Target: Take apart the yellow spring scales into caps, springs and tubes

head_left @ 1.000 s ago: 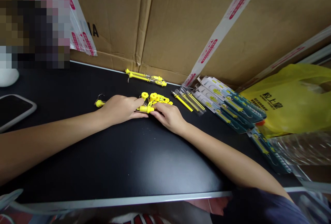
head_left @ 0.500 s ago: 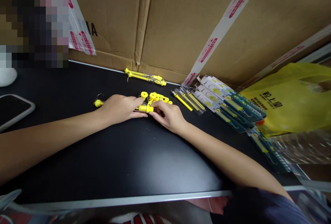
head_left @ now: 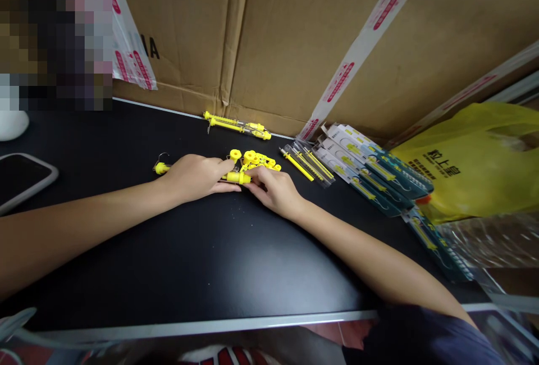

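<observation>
Head view: the left hand (head_left: pixel 193 178) encloses the yellow tool (head_left: pixel 237 177), its fingers closed around the shaft. The tool lies crosswise just above or on the black surface (head_left: pixel 219 275); which cannot be told. Its hook (head_left: pixel 161 157) projects beyond the left wrist. The right hand (head_left: pixel 278 190) is at the opposite end, fingers drawn narrow; whether they grip the tool or a small part cannot be told. Loose yellow parts (head_left: pixel 265 159) lie just behind. Rods (head_left: pixel 298 165) lie farther right, beside the boxes (head_left: pixel 370 168).
</observation>
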`<state>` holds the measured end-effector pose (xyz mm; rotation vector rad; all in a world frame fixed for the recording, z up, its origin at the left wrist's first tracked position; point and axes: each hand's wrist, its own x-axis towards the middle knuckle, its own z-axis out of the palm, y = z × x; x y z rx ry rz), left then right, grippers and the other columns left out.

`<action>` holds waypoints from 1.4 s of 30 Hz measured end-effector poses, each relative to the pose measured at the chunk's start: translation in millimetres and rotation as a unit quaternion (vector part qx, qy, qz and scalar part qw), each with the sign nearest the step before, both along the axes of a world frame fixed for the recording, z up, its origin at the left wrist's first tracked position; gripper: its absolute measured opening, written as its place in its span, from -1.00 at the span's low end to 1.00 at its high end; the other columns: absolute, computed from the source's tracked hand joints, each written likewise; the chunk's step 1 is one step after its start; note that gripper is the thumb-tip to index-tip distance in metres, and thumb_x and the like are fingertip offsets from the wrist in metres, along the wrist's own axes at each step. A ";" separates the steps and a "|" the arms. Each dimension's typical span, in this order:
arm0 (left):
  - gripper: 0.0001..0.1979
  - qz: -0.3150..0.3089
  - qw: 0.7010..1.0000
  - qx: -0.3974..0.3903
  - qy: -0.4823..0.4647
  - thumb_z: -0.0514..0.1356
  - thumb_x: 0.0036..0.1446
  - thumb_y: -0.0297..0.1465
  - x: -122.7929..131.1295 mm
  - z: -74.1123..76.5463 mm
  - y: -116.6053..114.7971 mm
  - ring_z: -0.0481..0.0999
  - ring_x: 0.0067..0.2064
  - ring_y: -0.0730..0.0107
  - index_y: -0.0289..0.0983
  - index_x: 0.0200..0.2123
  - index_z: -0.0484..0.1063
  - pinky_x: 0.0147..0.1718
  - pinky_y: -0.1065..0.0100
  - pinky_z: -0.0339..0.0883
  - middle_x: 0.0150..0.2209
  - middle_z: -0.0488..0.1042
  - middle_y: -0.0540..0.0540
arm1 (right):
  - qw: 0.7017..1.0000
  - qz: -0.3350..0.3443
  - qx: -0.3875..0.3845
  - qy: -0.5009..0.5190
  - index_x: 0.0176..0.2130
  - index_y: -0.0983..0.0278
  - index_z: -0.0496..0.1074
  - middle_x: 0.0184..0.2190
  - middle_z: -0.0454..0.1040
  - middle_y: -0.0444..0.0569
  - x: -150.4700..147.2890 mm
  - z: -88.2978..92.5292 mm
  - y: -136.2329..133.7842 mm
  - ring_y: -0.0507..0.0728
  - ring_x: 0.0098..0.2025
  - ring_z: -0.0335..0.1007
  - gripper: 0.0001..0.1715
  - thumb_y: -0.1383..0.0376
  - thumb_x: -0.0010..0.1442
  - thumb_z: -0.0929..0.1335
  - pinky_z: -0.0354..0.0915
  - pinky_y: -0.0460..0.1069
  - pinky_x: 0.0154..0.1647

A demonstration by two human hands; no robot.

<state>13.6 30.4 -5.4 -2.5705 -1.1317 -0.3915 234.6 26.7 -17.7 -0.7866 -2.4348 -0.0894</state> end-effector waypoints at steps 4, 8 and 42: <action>-0.49 0.006 1.000 0.001 0.000 -0.03 0.15 0.07 1.2 0.8 -0.5 0.48 -0.49 0.33 -0.26 -0.32 0.38 -0.63 0.41 -0.12 -0.48 0.49 -0.04 | 1.000 -0.016 -0.011 0.000 -0.16 0.25 0.27 -0.48 0.44 -0.13 0.6 0.8 -1.8 0.01 -0.47 0.36 -0.81 0.20 0.28 0.23 0.17 -0.13 -0.45; -0.50 0.007 1.000 -0.005 0.001 -0.02 0.15 0.07 1.4 2.4 -1.1 0.48 -0.49 0.35 -0.26 -0.31 0.38 -0.62 0.40 -0.10 -0.47 0.49 -0.03 | 0.996 -0.053 -0.066 -0.009 -0.11 0.27 0.24 -0.54 0.37 -0.18 0.3 6.3 -4.5 0.02 -0.51 0.31 -0.67 0.09 0.23 0.24 0.13 -0.11 -0.47; -0.50 0.011 1.000 -0.005 0.002 -0.02 0.14 0.07 0.5 1.9 -1.3 0.48 -0.48 0.34 -0.26 -0.31 0.39 -0.63 0.41 -0.09 -0.47 0.49 -0.05 | 0.998 -0.028 -0.056 -0.018 -0.22 0.28 0.33 -0.40 0.50 -0.03 -0.3 7.3 -2.0 0.05 -0.39 0.41 -0.72 0.15 0.31 0.18 0.18 -0.10 -0.39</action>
